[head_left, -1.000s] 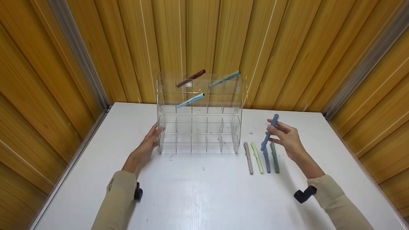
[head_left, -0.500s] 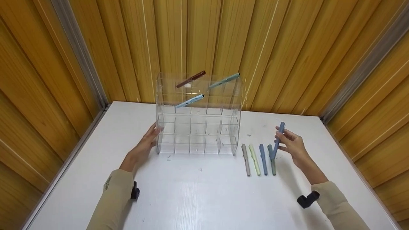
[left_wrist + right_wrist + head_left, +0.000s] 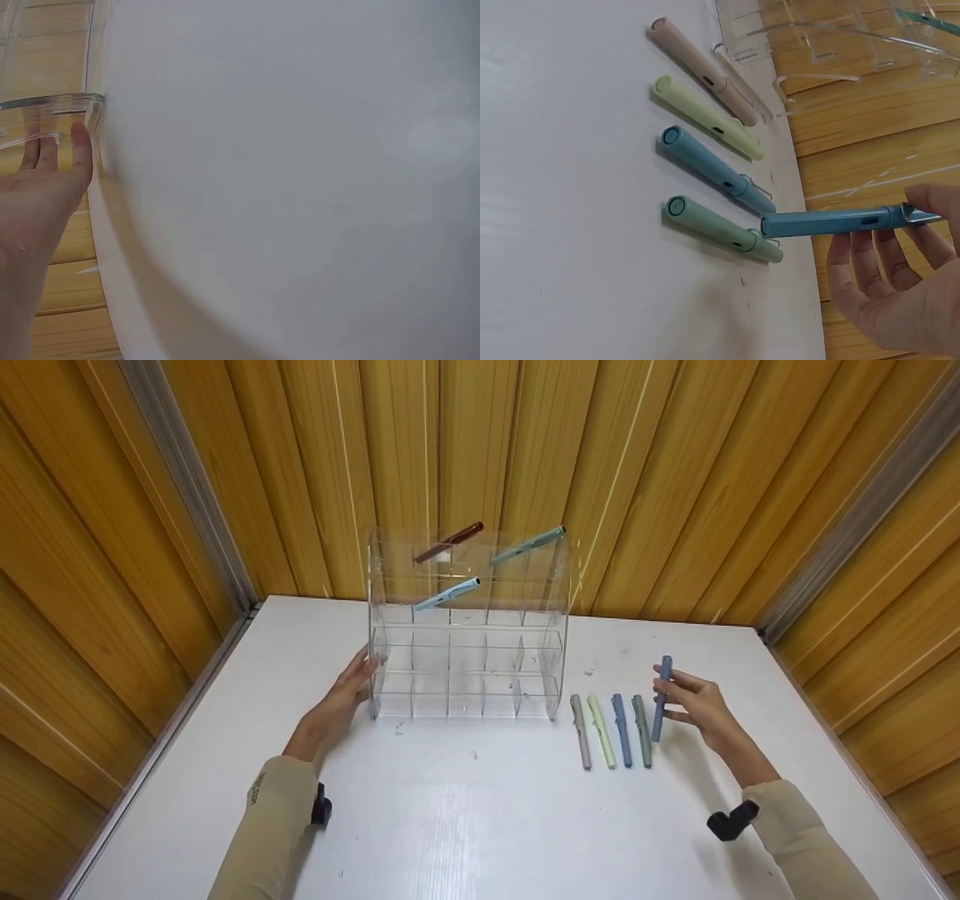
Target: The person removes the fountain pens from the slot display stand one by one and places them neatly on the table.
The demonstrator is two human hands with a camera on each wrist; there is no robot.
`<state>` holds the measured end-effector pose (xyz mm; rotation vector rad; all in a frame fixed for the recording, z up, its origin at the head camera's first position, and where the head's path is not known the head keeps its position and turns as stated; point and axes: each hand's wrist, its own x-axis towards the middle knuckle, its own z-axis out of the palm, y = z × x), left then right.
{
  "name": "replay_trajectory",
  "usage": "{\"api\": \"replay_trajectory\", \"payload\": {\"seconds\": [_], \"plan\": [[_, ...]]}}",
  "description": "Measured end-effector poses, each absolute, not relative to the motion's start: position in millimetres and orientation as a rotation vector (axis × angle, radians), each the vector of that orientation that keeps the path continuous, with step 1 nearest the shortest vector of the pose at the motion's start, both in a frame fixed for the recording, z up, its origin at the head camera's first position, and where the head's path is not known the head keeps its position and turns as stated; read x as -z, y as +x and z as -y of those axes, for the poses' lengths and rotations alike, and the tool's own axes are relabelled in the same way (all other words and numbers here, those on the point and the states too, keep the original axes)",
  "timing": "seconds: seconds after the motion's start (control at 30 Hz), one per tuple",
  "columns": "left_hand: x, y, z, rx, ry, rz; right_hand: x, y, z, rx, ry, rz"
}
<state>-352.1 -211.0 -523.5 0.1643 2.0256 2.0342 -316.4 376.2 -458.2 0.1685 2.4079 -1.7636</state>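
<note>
A blue fountain pen [image 3: 662, 697] is pinched between the thumb and fingers of my right hand [image 3: 697, 705], its lower end pointing down beside the row of pens. In the right wrist view the held pen [image 3: 825, 223] shows its metal clip near the thumb. Four-tier clear acrylic rack [image 3: 466, 684] stands upright at the back middle. Against its left side rests my left hand [image 3: 346, 690], fingers fairly straight and seen through the clear wall in the left wrist view. Dark red [image 3: 450, 543], light blue [image 3: 448, 595] and teal [image 3: 529, 545] pens lean in upper compartments.
Right of the rack, a grey-beige pen [image 3: 581, 733], a light green pen [image 3: 601, 733], a blue pen [image 3: 622, 733] and a dark green pen [image 3: 643, 733] lie in a row on the white table [image 3: 465, 825]. Wood-look panels [image 3: 675, 495] enclose the table.
My right hand has moved right and toward me with the blue pen, from above the row to beside the dark green pen; the pen is now more upright. The left hand stays at the rack.
</note>
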Motion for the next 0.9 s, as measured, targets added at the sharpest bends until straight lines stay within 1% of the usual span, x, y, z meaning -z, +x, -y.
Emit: {"api": "replay_trajectory", "payload": {"seconds": [0.33, 0.57, 0.9], "plan": [[524, -355, 211, -2.052, 0.154, -2.016, 474, -320, -396, 1.559, 0.214, -2.482], [524, -353, 213, -2.040, 0.156, -2.008, 485, -320, -398, 1.536, 0.238, -2.483], [521, -353, 211, -2.026, 0.122, -2.021, 500, -321, -402, 1.326, 0.241, -2.633]]}}
